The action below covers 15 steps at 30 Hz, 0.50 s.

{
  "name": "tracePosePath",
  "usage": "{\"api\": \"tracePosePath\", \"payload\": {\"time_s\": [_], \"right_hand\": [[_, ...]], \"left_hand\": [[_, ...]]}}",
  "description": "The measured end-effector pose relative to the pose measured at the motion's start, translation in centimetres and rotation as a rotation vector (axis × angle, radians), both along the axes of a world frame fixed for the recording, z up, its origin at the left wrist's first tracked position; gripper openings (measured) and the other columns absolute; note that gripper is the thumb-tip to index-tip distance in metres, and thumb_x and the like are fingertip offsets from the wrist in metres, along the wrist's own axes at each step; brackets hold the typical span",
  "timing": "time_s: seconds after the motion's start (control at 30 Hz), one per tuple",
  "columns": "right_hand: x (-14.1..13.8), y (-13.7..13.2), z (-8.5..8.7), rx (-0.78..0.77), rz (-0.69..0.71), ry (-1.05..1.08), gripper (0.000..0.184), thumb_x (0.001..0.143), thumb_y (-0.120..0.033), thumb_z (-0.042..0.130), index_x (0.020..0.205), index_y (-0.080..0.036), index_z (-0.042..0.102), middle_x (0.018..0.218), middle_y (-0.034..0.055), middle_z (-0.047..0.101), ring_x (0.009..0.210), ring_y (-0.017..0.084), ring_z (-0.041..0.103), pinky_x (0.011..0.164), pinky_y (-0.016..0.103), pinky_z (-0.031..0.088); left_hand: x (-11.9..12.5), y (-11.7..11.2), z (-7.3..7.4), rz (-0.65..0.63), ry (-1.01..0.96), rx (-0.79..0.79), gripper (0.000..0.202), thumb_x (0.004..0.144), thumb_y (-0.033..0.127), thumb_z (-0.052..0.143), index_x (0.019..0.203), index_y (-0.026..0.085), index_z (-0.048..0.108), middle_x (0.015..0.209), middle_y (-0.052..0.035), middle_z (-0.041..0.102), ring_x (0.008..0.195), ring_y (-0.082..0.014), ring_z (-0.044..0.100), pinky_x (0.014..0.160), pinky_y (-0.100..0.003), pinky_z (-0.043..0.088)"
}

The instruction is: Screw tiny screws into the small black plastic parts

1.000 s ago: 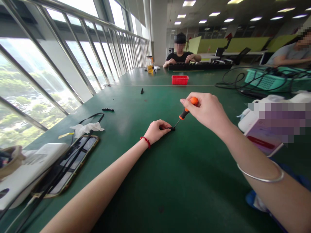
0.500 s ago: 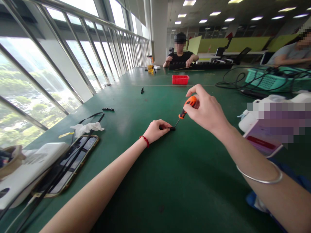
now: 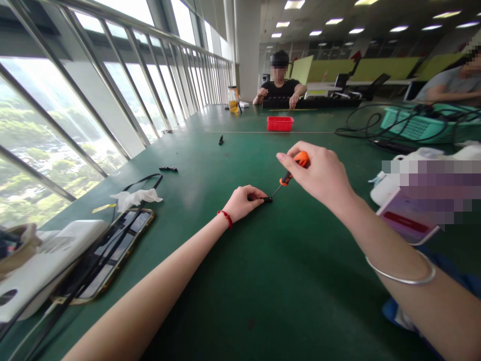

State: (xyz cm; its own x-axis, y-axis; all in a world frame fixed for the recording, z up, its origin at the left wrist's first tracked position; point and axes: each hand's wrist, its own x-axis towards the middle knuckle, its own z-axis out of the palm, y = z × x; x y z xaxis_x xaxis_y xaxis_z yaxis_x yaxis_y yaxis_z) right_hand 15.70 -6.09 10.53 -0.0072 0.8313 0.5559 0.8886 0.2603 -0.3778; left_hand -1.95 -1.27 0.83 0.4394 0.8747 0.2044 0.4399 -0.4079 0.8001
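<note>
My left hand (image 3: 246, 203) pinches a small black part (image 3: 267, 199) against the green tabletop (image 3: 240, 271); most of the part is hidden by the fingers. An orange and black screwdriver (image 3: 295, 168) is in my right hand (image 3: 319, 168), its handle between the thumb and curled fingers. The screwdriver leans, with its thin shaft slanting down to the left. Its tip meets the right end of the black part, though the exact contact is too small to make out.
A red bin (image 3: 280, 124) stands ahead, with small black pieces (image 3: 221, 140) (image 3: 168, 169) to its left. Left lie a phone (image 3: 124, 250), cables and a crumpled tissue (image 3: 137, 199). A teal basket (image 3: 409, 124) with cables stands right. A person (image 3: 280, 90) works across the table.
My right hand has turned about the screwdriver handle, its thumb now stretched further out to the left. The handle leans slightly more to the right. My left hand keeps its hold.
</note>
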Motion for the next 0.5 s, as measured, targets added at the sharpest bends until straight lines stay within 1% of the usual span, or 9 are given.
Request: {"api": "tracePosePath", "payload": {"time_s": [0.07,0.13,0.2,0.23,0.3,0.37,0.4,0.43,0.5], "right_hand": [[0.03,0.03,-0.03,0.014,-0.016,-0.011,0.026,0.081,-0.044,0.044,0.078,-0.024,0.059,0.064,0.0014,0.06,0.06,0.018,0.053,0.052,0.026,0.029],[0.02,-0.01,-0.02,0.027,-0.023,-0.014,0.022,0.077,-0.038,0.048,0.09,-0.024,0.059,0.063,0.0003,0.059,0.058,0.018,0.052,0.052,0.026,0.029],[0.0,-0.1,0.03,0.03,-0.015,-0.014,0.029,0.073,-0.035,0.052,0.099,-0.023,0.056,0.063,-0.0008,0.059,0.055,0.017,0.051,0.051,0.025,0.028],[-0.01,-0.14,0.05,0.029,-0.01,-0.015,0.028,0.073,-0.037,0.053,0.097,-0.023,0.057,0.063,-0.0007,0.059,0.055,0.017,0.051,0.051,0.025,0.028],[0.02,-0.17,0.09,0.03,-0.015,-0.023,0.023,0.077,-0.043,0.049,0.083,-0.023,0.059,0.061,0.0006,0.059,0.055,0.017,0.051,0.051,0.026,0.027],[0.09,-0.13,0.1,0.031,-0.037,-0.033,0.03,0.08,-0.046,0.044,0.068,-0.023,0.058,0.058,0.0022,0.057,0.056,0.018,0.051,0.05,0.027,0.026],[0.13,-0.1,0.09,0.033,-0.046,-0.033,0.031,0.08,-0.046,0.044,0.065,-0.023,0.058,0.057,0.0026,0.057,0.057,0.018,0.051,0.05,0.027,0.026],[0.18,-0.06,0.07,0.036,-0.049,-0.029,0.027,0.079,-0.043,0.045,0.067,-0.023,0.058,0.057,0.0024,0.057,0.057,0.018,0.051,0.05,0.027,0.026],[0.23,0.0,0.03,0.04,-0.033,-0.012,0.017,0.075,-0.037,0.051,0.08,-0.024,0.06,0.06,0.0009,0.059,0.056,0.018,0.051,0.05,0.026,0.027]], "left_hand": [[0.06,-0.08,0.01,0.013,0.003,-0.003,0.017,0.074,0.019,0.06,0.086,0.012,0.071,0.083,-0.0062,0.069,0.07,-0.0124,0.06,0.069,-0.024,0.05],[0.12,-0.15,-0.03,0.026,0.007,-0.004,0.017,0.074,0.019,0.06,0.086,0.012,0.07,0.082,-0.0062,0.068,0.07,-0.0125,0.06,0.069,-0.024,0.051],[0.19,-0.19,-0.09,0.038,0.017,0.007,0.017,0.073,0.019,0.061,0.085,0.012,0.07,0.083,-0.0061,0.068,0.07,-0.0126,0.06,0.069,-0.024,0.051],[0.22,-0.21,-0.13,0.044,0.022,0.017,0.017,0.073,0.019,0.061,0.085,0.012,0.07,0.083,-0.0061,0.068,0.071,-0.0128,0.06,0.069,-0.024,0.051],[0.3,-0.22,-0.22,0.057,0.034,0.041,0.017,0.073,0.019,0.06,0.086,0.013,0.07,0.085,-0.0061,0.067,0.072,-0.0129,0.06,0.069,-0.025,0.051],[0.39,-0.22,-0.31,0.068,0.045,0.061,0.017,0.073,0.018,0.06,0.086,0.013,0.071,0.086,-0.0058,0.067,0.071,-0.0127,0.06,0.069,-0.024,0.051],[0.43,-0.22,-0.35,0.075,0.049,0.069,0.017,0.074,0.018,0.06,0.086,0.014,0.071,0.085,-0.0054,0.067,0.071,-0.0125,0.06,0.068,-0.024,0.051],[0.47,-0.21,-0.38,0.082,0.055,0.075,0.017,0.074,0.018,0.06,0.087,0.015,0.071,0.085,-0.005,0.067,0.07,-0.0123,0.06,0.068,-0.024,0.051],[0.53,-0.21,-0.43,0.095,0.063,0.081,0.017,0.074,0.017,0.06,0.087,0.015,0.071,0.084,-0.0046,0.067,0.07,-0.0123,0.06,0.067,-0.024,0.05]]}}
